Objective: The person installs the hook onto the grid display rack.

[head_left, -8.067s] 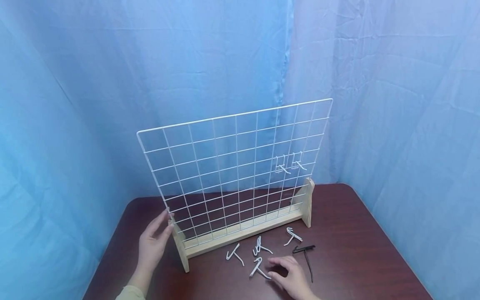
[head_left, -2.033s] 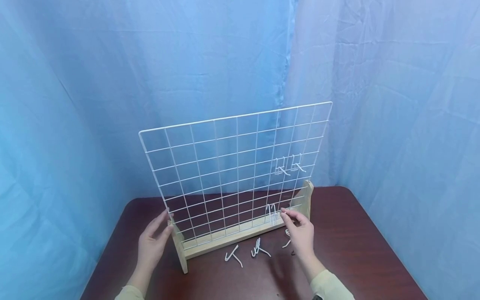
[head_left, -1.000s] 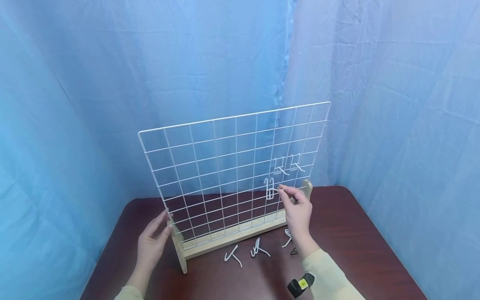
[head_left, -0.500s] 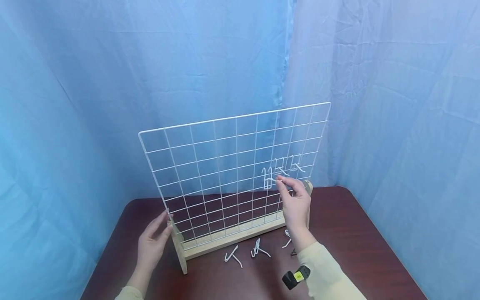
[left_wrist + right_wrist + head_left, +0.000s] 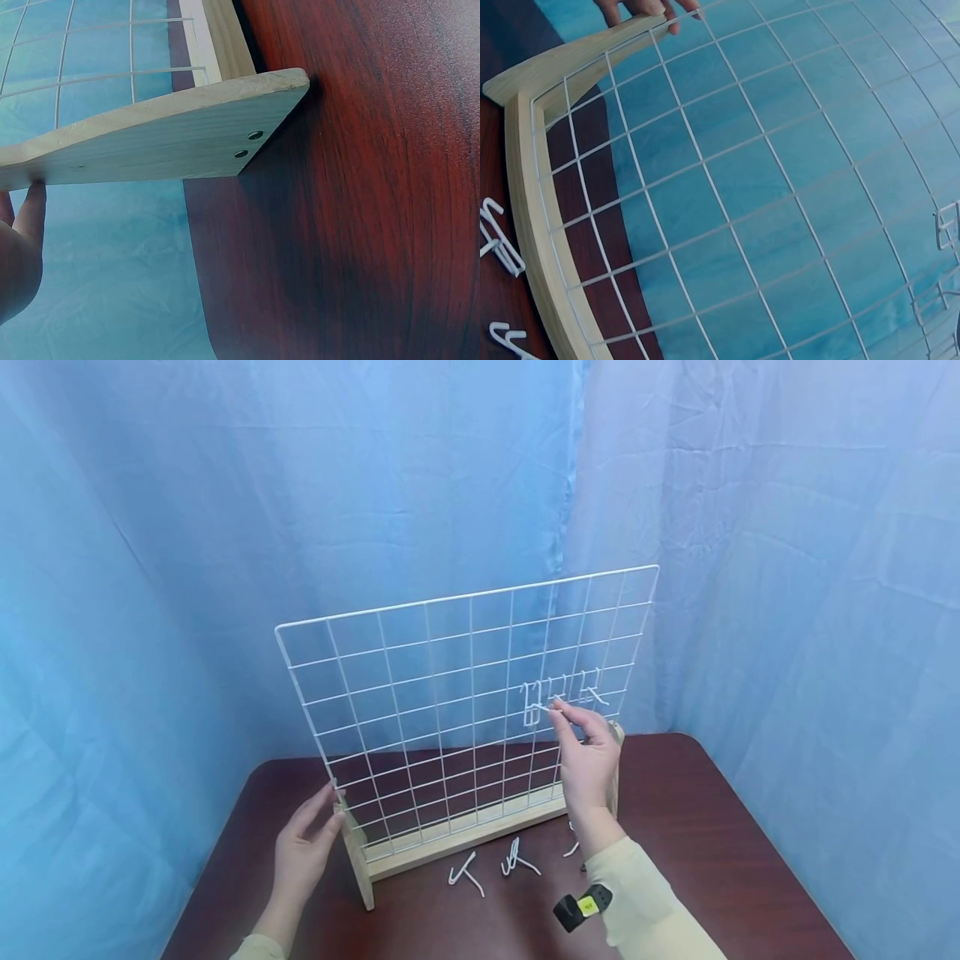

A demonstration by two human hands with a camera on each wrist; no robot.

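Note:
A white wire grid panel (image 5: pixel 427 602) stands in a pale wooden base (image 5: pixel 480 836). My left hand (image 5: pixel 302 843) grips the base's left upright (image 5: pixel 358 868), thumb and fingers on either side of its top. Between thumb and index finger, my right hand (image 5: pixel 588 768) pinches the prong of a white double-wire hook (image 5: pixel 532 724). The hook is against the front of the grid, its bent top ends right at a horizontal wire. Two white hooks hang on that same wire to the right; the right one (image 5: pixel 595 696) shows fully, the other is partly behind my fingertips.
Loose white hooks lie on the dark red table (image 5: pixel 720 860) before the base: one on the left (image 5: pixel 467 875), one in the middle (image 5: pixel 513 857), one partly hidden by my right wrist. A black device (image 5: pixel 576 912) is on the right sleeve. Blue curtains (image 5: pixel 225 527) surround the table.
My right hand has picked up a white hook from the table and raised it along the grid, up to the level of the two hanging hooks. The left hand stays on the upright.

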